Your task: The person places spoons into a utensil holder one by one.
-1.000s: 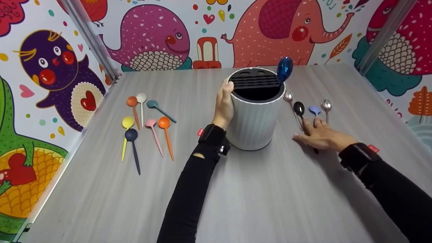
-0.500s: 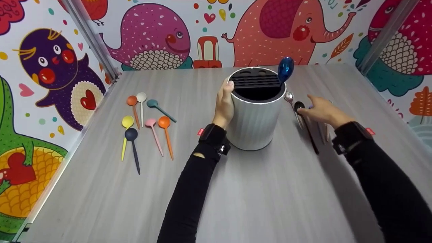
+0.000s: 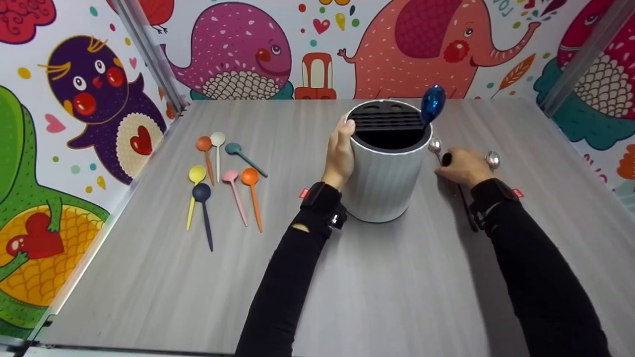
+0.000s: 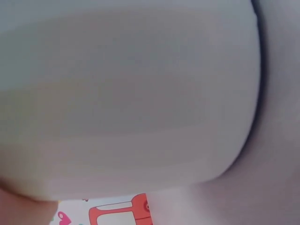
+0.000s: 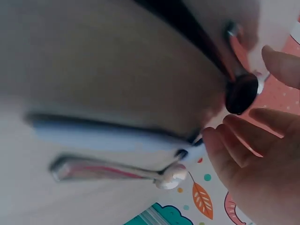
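Note:
My left hand [image 3: 340,151] holds the side of a pale grey ribbed utensil holder [image 3: 384,183] with a black slotted top, thumb at the rim. A shiny blue spoon [image 3: 433,104] stands in the holder, bowl up. To the right, my right hand [image 3: 466,164] is at the bowl of a black spoon [image 3: 447,159]. In the right wrist view, thumb and fingers are spread either side of that bowl [image 5: 241,93], with gaps showing. A lavender spoon [image 5: 112,136] and a silver spoon [image 5: 171,176] lie near the fingers; the hand hides the lavender one in the head view.
Another silver spoon [image 3: 435,145] lies close to the holder's right side. On the left of the table [image 3: 149,277] are several coloured spoons, among them a yellow spoon [image 3: 197,174], a navy spoon [image 3: 202,193] and an orange spoon [image 3: 250,177]. Cartoon-printed panels [image 3: 317,49] enclose the table.
My right hand has lifted off the spoon handles, moved forward and left, and come to the black spoon's bowl. My left hand stays on the holder. The head view has shifted slightly.

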Tool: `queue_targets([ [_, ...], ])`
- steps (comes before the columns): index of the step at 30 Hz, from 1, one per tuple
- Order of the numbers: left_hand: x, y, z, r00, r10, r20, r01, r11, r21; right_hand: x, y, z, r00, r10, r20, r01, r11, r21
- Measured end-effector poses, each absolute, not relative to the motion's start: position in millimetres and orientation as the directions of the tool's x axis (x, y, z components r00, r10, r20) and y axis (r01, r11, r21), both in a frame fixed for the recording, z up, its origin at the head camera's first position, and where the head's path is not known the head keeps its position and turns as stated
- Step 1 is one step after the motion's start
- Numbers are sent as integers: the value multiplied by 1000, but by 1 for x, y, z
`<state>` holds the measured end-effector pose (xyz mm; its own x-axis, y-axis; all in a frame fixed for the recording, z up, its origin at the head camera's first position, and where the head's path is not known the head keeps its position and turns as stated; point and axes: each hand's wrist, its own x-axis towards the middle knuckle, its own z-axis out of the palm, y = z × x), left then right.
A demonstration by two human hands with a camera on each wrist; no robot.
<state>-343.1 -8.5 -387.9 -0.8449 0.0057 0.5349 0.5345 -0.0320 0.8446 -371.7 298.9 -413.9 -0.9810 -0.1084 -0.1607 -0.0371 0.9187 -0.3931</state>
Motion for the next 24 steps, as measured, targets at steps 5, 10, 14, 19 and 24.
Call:
queue_targets([
  [5, -343, -8, -384, -847, -5, 532, 532, -31, 846, -374, 299, -416, -988, -137, -74, -94, 905, -414],
  [10, -344, -9, -384, -845, -3, 535, 535, -28, 844, -376, 297, -415, -988, -144, -54, -107, 896, -431],
  [14, -344, -9, -386, -845, 1, 535, 535, -25, 845, -375, 296, -415, -990, -118, -71, -72, 882, -466],
  [19, -344, -8, -389, -849, 0, 529, 529, -27, 848, -371, 295, -412, -990, -75, -121, 18, 780, -626],
  [24, -344, -7, -389, -849, 3, 528, 528, -22, 849, -364, 292, -403, -975, -79, -210, 136, 534, -835],
])
